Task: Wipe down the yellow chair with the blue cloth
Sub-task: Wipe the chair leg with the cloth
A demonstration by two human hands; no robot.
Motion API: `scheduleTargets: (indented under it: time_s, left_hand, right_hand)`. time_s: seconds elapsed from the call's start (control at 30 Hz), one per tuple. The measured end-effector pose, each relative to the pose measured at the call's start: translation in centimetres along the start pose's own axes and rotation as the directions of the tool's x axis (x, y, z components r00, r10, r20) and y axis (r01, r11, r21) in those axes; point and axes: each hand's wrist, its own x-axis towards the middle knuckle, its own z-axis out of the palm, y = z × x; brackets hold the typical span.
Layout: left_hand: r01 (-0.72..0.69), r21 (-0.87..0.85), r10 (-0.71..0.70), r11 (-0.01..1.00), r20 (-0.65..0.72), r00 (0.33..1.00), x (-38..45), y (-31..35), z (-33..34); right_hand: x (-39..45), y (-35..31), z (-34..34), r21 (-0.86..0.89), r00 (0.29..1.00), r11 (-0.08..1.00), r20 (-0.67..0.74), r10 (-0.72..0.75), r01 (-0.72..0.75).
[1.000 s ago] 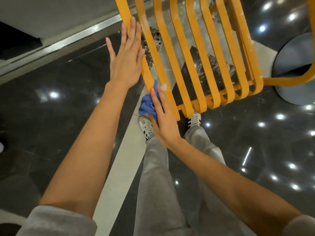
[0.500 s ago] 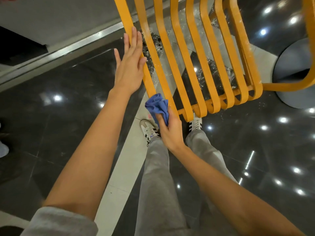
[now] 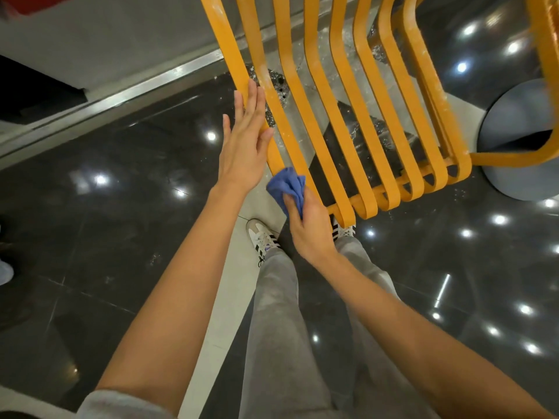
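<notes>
The yellow chair [image 3: 357, 116] fills the far right; its slats look stiff and smooth, so it should hold firm under pressure. The left hand [image 3: 245, 146] rests on the leftmost slat with straight fingers. Just right of it and nearer, the right hand [image 3: 308, 228] grips the soft bunched blue cloth [image 3: 287, 186] against this slat's near end.

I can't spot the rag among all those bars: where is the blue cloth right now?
In the head view, the blue cloth sits near the middle, bunched in the right hand against the leftmost slats of the yellow chair, just below the flat left hand.
</notes>
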Motion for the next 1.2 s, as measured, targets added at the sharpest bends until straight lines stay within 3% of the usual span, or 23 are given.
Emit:
scheduleTargets:
  time_s: [0.13,0.23,0.33,0.43,0.53,0.63,0.77,0.83,0.93,1.0,1.07,1.13,1.2]
  left_hand:
    - [-0.002,-0.016,0.002,1.0,-0.003,1.0,0.2,-0.2,-0.3]
    - [-0.001,-0.021,0.001,1.0,-0.008,1.0,0.2,-0.2,-0.3]
    - [0.003,-0.006,-0.003,1.0,-0.006,1.0,0.1,-0.2,-0.2]
    - [0.004,0.001,-0.004,1.0,-0.002,1.0,0.0,-0.1,-0.1]
    - [0.015,-0.011,-0.015,1.0,-0.006,1.0,0.0,-0.2,0.1]
    - [0.01,-0.011,-0.01,1.0,-0.008,1.0,0.1,-0.2,-0.1]
    - [0.016,-0.004,-0.016,1.0,0.004,1.0,0.0,-0.4,-0.2]
    - [0.039,-0.048,-0.039,0.998,0.012,0.999,-0.1,0.0,-0.4]
    - [0.117,-0.229,-0.132,0.966,-0.049,0.99,-1.0,1.8,-1.2]
    - [0.168,-0.423,-0.254,0.89,-0.155,0.955,-2.4,3.3,-1.7]
    - [0.192,-0.621,-0.412,0.76,-0.233,0.881,-4.1,4.8,-1.7]
    - [0.204,-0.784,-0.532,0.586,-0.182,0.827,-5.1,6.3,-1.3]
    - [0.237,-0.861,-0.554,0.45,-0.06,0.831,-5.6,7.8,-1.0]
  right_hand:
    - [5.6,-2.5,0.4,-0.103,0.994,0.989,-0.014,-0.108,0.107]
    - [2.3,-0.5,0.6,-0.257,0.958,0.924,0.02,-0.287,0.282]
    - [-3.2,3.4,0.0,-0.449,0.87,0.748,0.193,-0.453,0.489]
    - [-1.4,3.7,-0.6,-0.425,0.811,0.691,0.293,-0.507,0.585]
    - [2.9,0.8,0.0,-0.359,0.85,0.77,0.227,-0.476,0.527]
    - [1.9,0.6,0.0,-0.297,0.888,0.837,0.188,-0.42,0.459]
    - [-1.8,2.6,-2.1,-0.173,0.855,0.857,0.3,-0.423,0.485]
    - [-1.0,1.6,-2.9,-0.142,0.877,0.892,0.301,-0.374,0.429]
    - [2.1,-1.8,-4.4,-0.132,0.978,0.969,0.059,-0.201,0.208]
    - [4.2,-4.1,-6.1,-0.167,0.989,0.978,-0.052,-0.138,0.127]
    - [5.6,-6.0,-8.1,-0.15,0.994,0.986,-0.075,-0.083,0.071]
    - [6.3,-7.5,-9.8,-0.073,0.996,0.997,-0.087,0.012,-0.019]
    - [6.6,-8.7,-10.9,0.142,0.985,0.978,-0.049,0.162,-0.154]
